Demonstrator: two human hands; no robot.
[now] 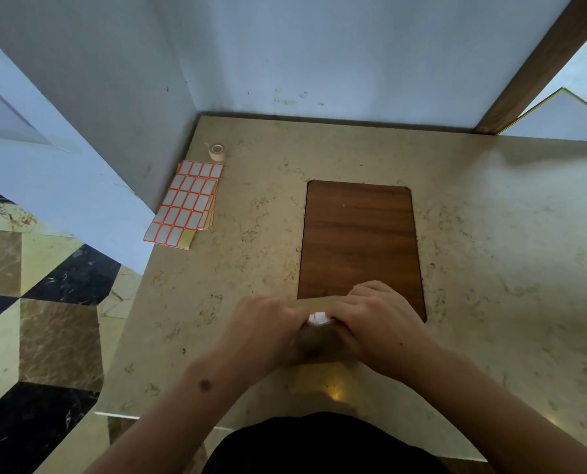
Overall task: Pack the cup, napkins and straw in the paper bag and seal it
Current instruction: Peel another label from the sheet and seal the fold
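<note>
A brown paper bag (319,347) stands at the near edge of the beige stone table, its top folded over. A white sticker with a red border (317,318) lies across the fold. My left hand (264,328) presses on the bag's top from the left. My right hand (379,319) presses on it from the right, fingertips at the sticker. Both hands cover most of the bag. The cup, napkins and straw are not visible.
Sheets of red-bordered white stickers (186,203) lie at the table's left edge, with a small roll of tape (216,152) behind them. A brown wooden board (358,237) lies just beyond the bag. White walls close off the back and left; the table edge (128,336) drops to a tiled floor.
</note>
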